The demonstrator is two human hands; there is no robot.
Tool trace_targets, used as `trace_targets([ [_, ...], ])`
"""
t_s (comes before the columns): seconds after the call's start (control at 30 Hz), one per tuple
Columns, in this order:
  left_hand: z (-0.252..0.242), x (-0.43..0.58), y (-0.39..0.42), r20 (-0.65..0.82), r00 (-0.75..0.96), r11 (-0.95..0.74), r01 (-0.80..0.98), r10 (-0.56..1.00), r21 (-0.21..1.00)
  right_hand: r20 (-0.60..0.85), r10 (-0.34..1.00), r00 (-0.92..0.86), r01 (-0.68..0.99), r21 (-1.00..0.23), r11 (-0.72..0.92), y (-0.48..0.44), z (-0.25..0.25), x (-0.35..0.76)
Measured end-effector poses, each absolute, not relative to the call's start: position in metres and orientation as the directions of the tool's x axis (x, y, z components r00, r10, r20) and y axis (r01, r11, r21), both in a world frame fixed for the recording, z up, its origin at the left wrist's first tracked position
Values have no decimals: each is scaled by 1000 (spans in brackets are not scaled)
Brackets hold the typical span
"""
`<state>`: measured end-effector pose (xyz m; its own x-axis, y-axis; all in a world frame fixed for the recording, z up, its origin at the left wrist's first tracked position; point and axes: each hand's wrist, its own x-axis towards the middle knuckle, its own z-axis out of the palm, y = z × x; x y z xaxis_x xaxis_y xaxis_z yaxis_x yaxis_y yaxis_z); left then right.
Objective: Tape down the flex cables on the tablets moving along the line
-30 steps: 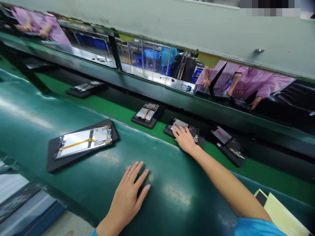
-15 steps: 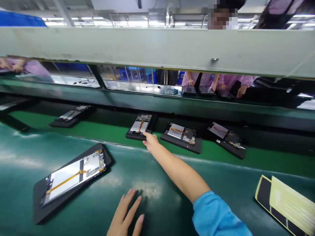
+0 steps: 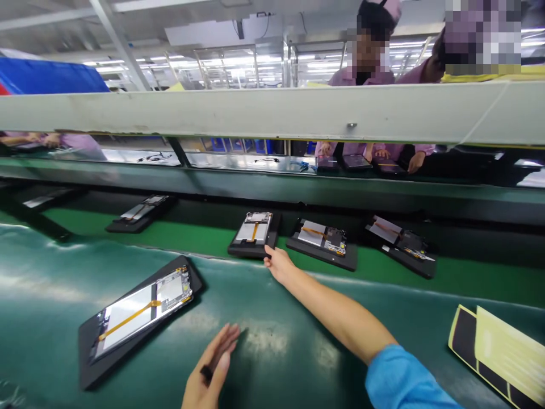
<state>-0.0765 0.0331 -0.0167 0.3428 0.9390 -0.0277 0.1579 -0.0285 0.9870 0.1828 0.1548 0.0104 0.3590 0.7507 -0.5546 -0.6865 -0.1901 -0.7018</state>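
Black tray (image 3: 247,250), mid-frame on the green belt (image 3: 204,244), carries the opened device (image 3: 251,227), silvery with an orange ribbon (image 3: 255,233) down its middle. From my remote seat I have the right hand (image 3: 279,265) narrowed on the tray's near right corner, thumb uppermost, other fingers curled and partly hidden; how firm the grip is, can't tell. The left hand (image 3: 212,363) is bottom centre over the dark-green mat (image 3: 298,341), fingers fairly straight and close together, thumb apart, a small dark patch by the thumb I can't identify. Risks as I judge them: the one-corner hold could let the tray twist or tip, and the device, no strap visible, could slide off; swinging right could bump the neighbouring tray (image 3: 313,253), just beside; a thumb straying inward could snag the ribbon. Lower left, a second device (image 3: 131,315) lies on its own tray, so a careless left arm could knock it. Pale yellow sheets (image 3: 508,346) lie lower right; co-workers' hands (image 3: 415,163) show upper right.
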Motion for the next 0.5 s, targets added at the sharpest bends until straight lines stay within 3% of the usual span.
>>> trace_targets([
  [0.07, -6, -54, 48, -158, 281, 173, -29, 947, 985, -507, 785, 356, -689, -710, -146, 124, 12, 182],
  [0.17, 8, -17, 68, -359, 234, 419, -310, 904, 853, -428, 830, 356, -692, -718, -73, 72, 14, 177],
  [0.27, 15, 14, 76, -433, 193, 472, -446, 881, 760, -378, 850, 366, -686, -727, -28, 16, 13, 171],
  [0.37, 13, 29, 66, -402, 156, 428, -449, 902, 784, -348, 854, 387, -660, -751, -7, -39, 10, 164],
  [0.5, 11, 31, 46, -389, 264, 452, -248, 883, 857, -352, 803, 481, -643, -764, 50, -108, 3, 162],
])
